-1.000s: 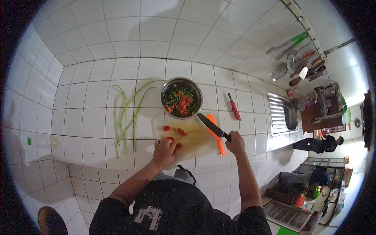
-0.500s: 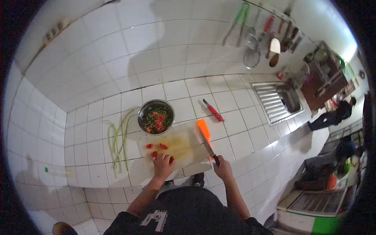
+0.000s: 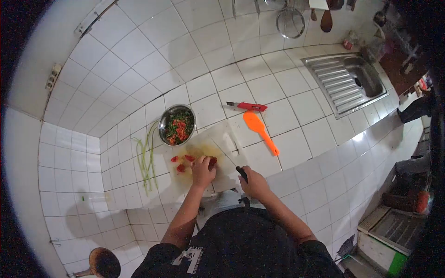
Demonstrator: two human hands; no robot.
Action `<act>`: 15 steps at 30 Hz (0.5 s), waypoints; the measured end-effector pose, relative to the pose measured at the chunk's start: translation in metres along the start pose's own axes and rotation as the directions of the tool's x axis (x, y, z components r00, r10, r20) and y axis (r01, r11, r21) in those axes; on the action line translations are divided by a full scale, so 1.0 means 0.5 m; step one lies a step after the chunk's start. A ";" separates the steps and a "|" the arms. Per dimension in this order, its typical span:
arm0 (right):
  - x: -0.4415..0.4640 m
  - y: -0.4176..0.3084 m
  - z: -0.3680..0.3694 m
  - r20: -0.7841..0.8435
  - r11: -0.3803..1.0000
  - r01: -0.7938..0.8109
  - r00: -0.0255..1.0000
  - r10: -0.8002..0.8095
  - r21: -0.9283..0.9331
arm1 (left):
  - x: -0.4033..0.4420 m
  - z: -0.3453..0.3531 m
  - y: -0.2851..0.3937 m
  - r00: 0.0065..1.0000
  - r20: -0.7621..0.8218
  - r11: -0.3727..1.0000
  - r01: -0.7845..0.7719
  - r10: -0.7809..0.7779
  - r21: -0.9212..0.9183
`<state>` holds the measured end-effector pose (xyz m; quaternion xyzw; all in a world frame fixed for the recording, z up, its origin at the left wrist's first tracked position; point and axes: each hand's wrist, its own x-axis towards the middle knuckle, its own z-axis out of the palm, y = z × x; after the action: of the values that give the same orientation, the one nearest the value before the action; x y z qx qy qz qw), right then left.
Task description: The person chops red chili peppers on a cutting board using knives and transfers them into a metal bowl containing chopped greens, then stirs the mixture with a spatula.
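My left hand rests on the cutting board, fingers closed on a red tomato piece. Other red pieces lie beside its fingertips. In my right hand is the black handle of a knife. Its thin blade points up and left over the board, apart from the tomato. Beyond the board's far left edge stands a metal bowl filled with chopped greens and red bits.
Long green stems lie left of the board. To the right are an orange paddle-shaped utensil and a red-handled cutter. A steel sink is farther right. Utensils, including a strainer, hang on the tiled wall.
My right hand has brought the knife left, away from the orange utensil and over the board. The left hand stays at the tomato pieces. The camera view has tilted and turned.
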<state>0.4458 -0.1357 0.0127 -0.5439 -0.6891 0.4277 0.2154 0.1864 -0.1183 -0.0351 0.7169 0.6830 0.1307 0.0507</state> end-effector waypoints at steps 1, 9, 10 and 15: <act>0.006 -0.003 -0.001 0.006 1.000 -0.001 1.000 0.001 0.013 | 0.003 0.000 0.000 1.000 0.008 1.000 0.003 -0.003 0.011; 0.031 -0.037 0.013 0.127 0.999 -0.041 0.991 0.044 -0.025 | 0.017 -0.021 -0.001 1.000 0.006 0.996 -0.014 0.014 -0.093; 0.033 -0.052 0.010 0.137 0.998 -0.045 0.989 0.049 -0.035 | 0.020 -0.017 -0.005 1.000 0.009 0.995 -0.004 0.005 -0.103; 0.027 -0.137 0.003 0.226 0.969 -0.060 0.967 0.116 -0.242 | 0.017 0.020 -0.057 0.989 -0.053 0.977 -0.146 0.139 -0.156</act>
<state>0.4014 -0.1266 0.0661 -0.5403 -0.7303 0.4155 0.0464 0.1617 -0.1073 -0.0512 0.7546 0.6182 0.2032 0.0841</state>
